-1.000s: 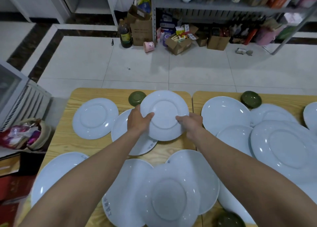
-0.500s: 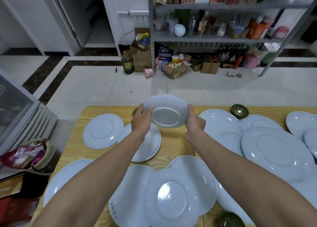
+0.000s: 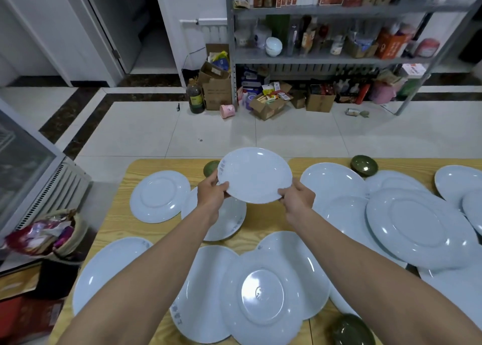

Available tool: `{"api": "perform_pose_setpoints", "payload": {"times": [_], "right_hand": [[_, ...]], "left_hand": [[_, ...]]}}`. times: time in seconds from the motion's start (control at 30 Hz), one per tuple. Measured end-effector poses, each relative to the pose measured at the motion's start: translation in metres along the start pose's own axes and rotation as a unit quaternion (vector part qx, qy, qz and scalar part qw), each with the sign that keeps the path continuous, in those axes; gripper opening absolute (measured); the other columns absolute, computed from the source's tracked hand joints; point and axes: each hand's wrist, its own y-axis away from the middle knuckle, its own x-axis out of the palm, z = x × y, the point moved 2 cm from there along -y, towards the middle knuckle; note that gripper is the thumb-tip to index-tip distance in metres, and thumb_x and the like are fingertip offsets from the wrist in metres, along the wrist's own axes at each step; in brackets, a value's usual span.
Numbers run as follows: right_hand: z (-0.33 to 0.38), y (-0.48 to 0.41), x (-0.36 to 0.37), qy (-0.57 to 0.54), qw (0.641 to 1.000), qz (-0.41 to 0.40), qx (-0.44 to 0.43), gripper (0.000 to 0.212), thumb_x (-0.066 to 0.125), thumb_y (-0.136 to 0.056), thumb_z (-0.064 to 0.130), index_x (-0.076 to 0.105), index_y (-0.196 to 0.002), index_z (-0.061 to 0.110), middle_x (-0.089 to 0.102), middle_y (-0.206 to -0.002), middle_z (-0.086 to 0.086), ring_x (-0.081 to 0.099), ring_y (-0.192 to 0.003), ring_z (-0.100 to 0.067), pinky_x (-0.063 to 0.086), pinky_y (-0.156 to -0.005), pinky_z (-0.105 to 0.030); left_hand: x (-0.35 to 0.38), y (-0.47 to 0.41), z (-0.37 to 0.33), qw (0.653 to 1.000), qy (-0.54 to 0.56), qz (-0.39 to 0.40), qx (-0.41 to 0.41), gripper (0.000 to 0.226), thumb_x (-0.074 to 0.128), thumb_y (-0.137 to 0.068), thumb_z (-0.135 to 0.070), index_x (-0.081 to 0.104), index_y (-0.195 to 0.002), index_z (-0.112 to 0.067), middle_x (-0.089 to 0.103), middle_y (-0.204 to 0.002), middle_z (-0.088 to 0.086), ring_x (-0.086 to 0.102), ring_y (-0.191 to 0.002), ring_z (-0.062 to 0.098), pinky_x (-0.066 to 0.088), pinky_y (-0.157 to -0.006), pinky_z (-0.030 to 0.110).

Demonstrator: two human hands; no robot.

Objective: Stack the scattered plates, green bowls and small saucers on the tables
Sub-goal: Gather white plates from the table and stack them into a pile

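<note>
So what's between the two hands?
A single white plate, held up above the table: the left hand grips its left rim, the right hand its right rim. Seen in the head view.

Only one view exists, from the camera on my head. It looks forward and down, near above the wooden tables (image 3: 263,216), and is wide enough to show the floor (image 3: 214,133) and the metal shelf (image 3: 326,60) beyond.

A white plate (image 3: 254,175) hangs tilted above scattered plates (image 3: 420,227), apparently upside-down, and green bowls (image 3: 363,165).
</note>
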Motion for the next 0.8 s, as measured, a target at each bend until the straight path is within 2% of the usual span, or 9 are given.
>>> {"api": "perform_pose_setpoints", "payload": {"times": [0.07, 0.17, 0.23, 0.33, 0.4, 0.47, 0.67, 0.73, 0.8], "right_hand": [[-0.006, 0.000, -0.002, 0.035, 0.999, 0.010, 0.021, 0.068, 0.066, -0.079, -0.012, 0.050, -0.143, 0.007, 0.060, -0.134, -0.007, 0.065, -0.104, -0.024, 0.056, -0.090, -0.034], [-0.011, 0.005, -0.003, 0.057, 0.995, 0.063, 0.061, 0.051, 0.065, -0.083, -0.014, 0.056, -0.132, 0.000, 0.066, -0.120, -0.013, 0.071, -0.087, -0.027, 0.061, -0.079, -0.039], [-0.011, 0.010, -0.002, 0.034, 0.992, 0.090, 0.078, 0.054, 0.060, -0.086, -0.017, 0.051, -0.137, 0.000, 0.064, -0.116, -0.013, 0.071, -0.084, -0.029, 0.061, -0.079, -0.046], [-0.013, 0.012, -0.002, -0.005, 0.993, 0.090, 0.080, 0.060, 0.056, -0.086, -0.020, 0.048, -0.141, 0.003, 0.061, -0.118, -0.013, 0.070, -0.091, -0.035, 0.059, -0.081, -0.051], [-0.014, 0.013, -0.003, -0.025, 0.994, 0.082, 0.072, 0.061, 0.056, -0.086, -0.020, 0.049, -0.141, 0.004, 0.062, -0.122, -0.013, 0.070, -0.095, -0.037, 0.060, -0.078, -0.049], [-0.017, 0.013, -0.005, -0.048, 0.994, 0.073, 0.064, 0.060, 0.057, -0.085, -0.020, 0.051, -0.140, 0.005, 0.061, -0.128, -0.012, 0.069, -0.097, -0.036, 0.062, -0.074, -0.046], [-0.032, 0.011, -0.004, -0.107, 0.990, 0.060, 0.068, 0.061, 0.057, -0.083, -0.020, 0.056, -0.137, 0.007, 0.063, -0.131, -0.010, 0.069, -0.099, -0.034, 0.062, -0.064, -0.036], [-0.036, 0.010, -0.002, -0.105, 0.990, 0.057, 0.070, 0.062, 0.057, -0.084, -0.020, 0.054, -0.139, 0.008, 0.063, -0.130, -0.011, 0.069, -0.097, -0.033, 0.062, -0.062, -0.035], [-0.039, 0.010, 0.000, -0.107, 0.990, 0.055, 0.073, 0.064, 0.056, -0.084, -0.021, 0.052, -0.141, 0.009, 0.064, -0.127, -0.013, 0.070, -0.094, -0.033, 0.062, -0.062, -0.036]], "left_hand": [[-0.005, -0.001, 0.003, 1.000, -0.007, 0.001, 0.008, 0.054, 0.053, -0.095, 0.006, 0.050, -0.143, -0.017, 0.059, -0.136, -0.002, 0.061, -0.114, 0.022, 0.058, -0.084, 0.029], [-0.014, -0.005, 0.010, 1.000, -0.021, -0.014, 0.003, 0.056, 0.056, -0.093, 0.007, 0.051, -0.142, -0.019, 0.057, -0.138, -0.002, 0.058, -0.119, 0.024, 0.056, -0.092, 0.038], [-0.019, -0.006, 0.014, 0.999, -0.030, -0.015, 0.004, 0.057, 0.058, -0.092, 0.006, 0.051, -0.142, -0.020, 0.057, -0.138, -0.002, 0.057, -0.120, 0.025, 0.057, -0.091, 0.039], [-0.025, -0.003, 0.018, 0.999, -0.032, -0.006, 0.015, 0.051, 0.060, -0.093, 0.000, 0.054, -0.139, -0.022, 0.060, -0.131, -0.005, 0.060, -0.115, 0.021, 0.057, -0.086, 0.034], [-0.033, -0.002, 0.022, 0.998, -0.053, -0.019, 0.018, 0.046, 0.062, -0.094, -0.010, 0.055, -0.137, -0.024, 0.060, -0.130, -0.005, 0.062, -0.111, 0.018, 0.054, -0.092, 0.034], [-0.047, -0.005, 0.031, 0.994, -0.094, -0.056, 0.010, 0.049, 0.066, -0.092, -0.017, 0.053, -0.139, -0.023, 0.058, -0.137, -0.003, 0.060, -0.116, 0.020, 0.050, -0.100, 0.039], [-0.081, -0.006, 0.060, 0.980, -0.172, -0.101, -0.008, 0.053, 0.065, -0.092, -0.012, 0.049, -0.142, -0.020, 0.050, -0.144, 0.003, 0.048, -0.130, 0.022, 0.041, -0.104, 0.037], [-0.088, -0.008, 0.067, 0.965, -0.245, -0.096, 0.014, 0.054, 0.065, -0.092, -0.015, 0.048, -0.143, -0.020, 0.047, -0.147, 0.004, 0.044, -0.134, 0.023, 0.039, -0.108, 0.038], [-0.096, -0.013, 0.074, 0.929, -0.360, -0.079, 0.040, 0.056, 0.065, -0.093, -0.025, 0.044, -0.145, -0.021, 0.042, -0.151, 0.005, 0.038, -0.139, 0.024, 0.034, -0.113, 0.040]]}}
